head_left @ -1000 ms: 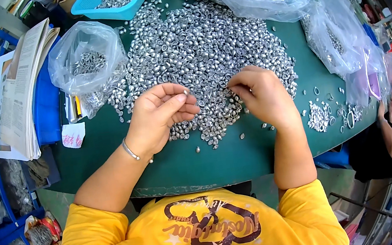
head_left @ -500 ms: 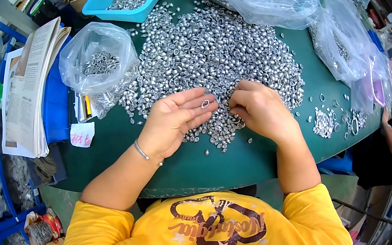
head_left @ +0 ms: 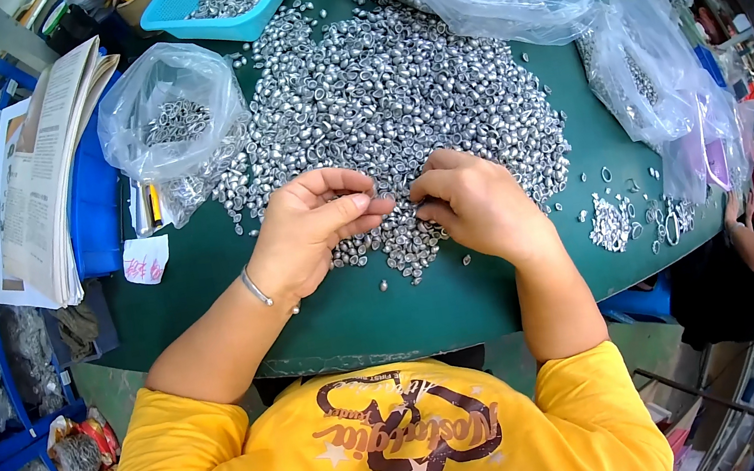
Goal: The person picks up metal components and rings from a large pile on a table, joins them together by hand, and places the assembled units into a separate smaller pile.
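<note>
Over the near side of a wide pile of small silvery metal pieces (head_left: 378,105), my hands face each other, a short gap apart. My left hand (head_left: 299,232), with a bangle on its wrist, is closed, its thumb pressed toward the curled fingers. The small oval metal ring that lay on those fingers is now hidden by the thumb. On the other side, my right hand (head_left: 479,207) is closed in a pinch, fingertips near the left ones; whatever it holds is too small to make out. The pieces rest on a green table (head_left: 216,325).
Behind the pile are a blue basket (head_left: 247,27) and a large clear bag (head_left: 500,11) of pieces. An open plastic bag (head_left: 121,127), papers (head_left: 49,166) and a note (head_left: 146,260) lie left. Rings (head_left: 609,224), bags (head_left: 653,71) and another person (head_left: 731,282) are right.
My left thumb has folded over the fingers where the oval ring lay in view. Both hands have drawn closer together. The whole view has shifted slightly.
</note>
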